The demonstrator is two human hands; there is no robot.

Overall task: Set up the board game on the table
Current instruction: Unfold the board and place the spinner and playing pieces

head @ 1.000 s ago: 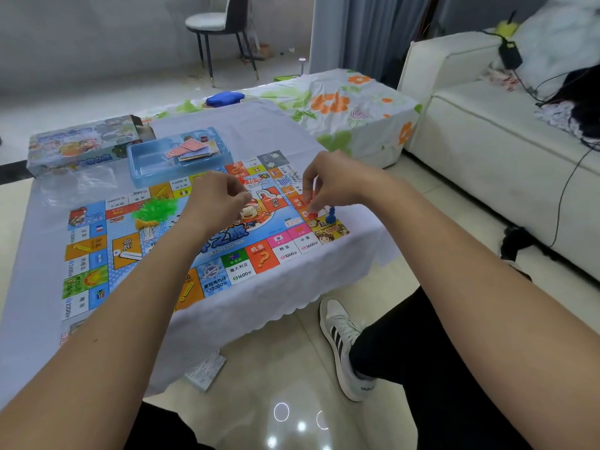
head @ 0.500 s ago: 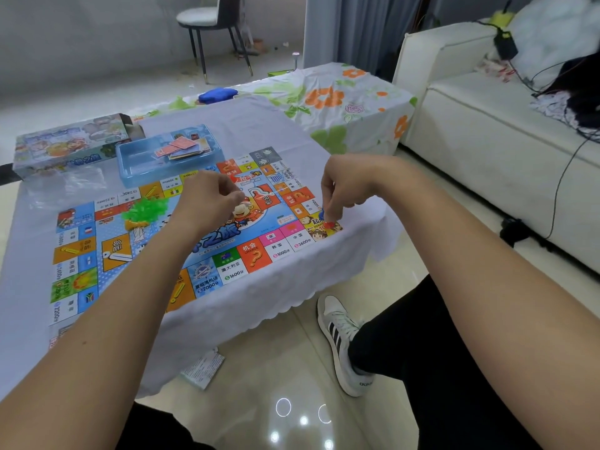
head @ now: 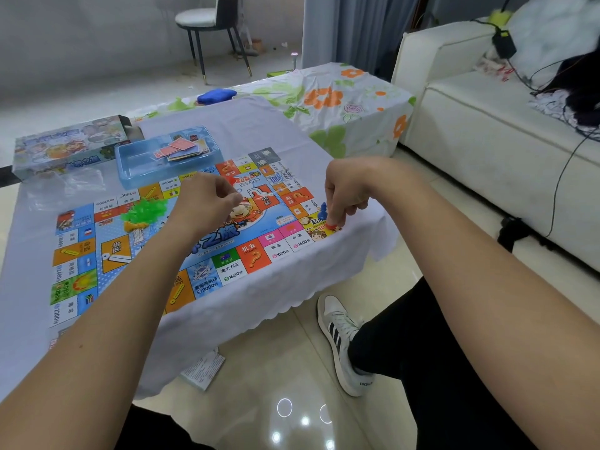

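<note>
A colourful game board (head: 227, 254) lies flat on the white-clothed table (head: 292, 287). My right hand (head: 349, 191) pinches a red pawn (head: 330, 226) and sets it on the board's near right corner square. A blue pawn (head: 323, 211) stands just beside it. My left hand (head: 207, 203) hovers over the board's middle with fingers curled; something small may be inside, but it is hidden. A pile of green plastic pieces (head: 144, 209) lies on the board's left part.
A blue tray (head: 136, 167) with cards sits at the board's far edge, the game box (head: 65, 147) to its left. A clear plastic bag (head: 65, 186) lies near it. A sofa (head: 487, 141) stands right; a paper leaflet (head: 203, 371) lies on the floor.
My right hand has moved from above the board down to the near right corner with the red pawn. The left hand stayed roughly in place.
</note>
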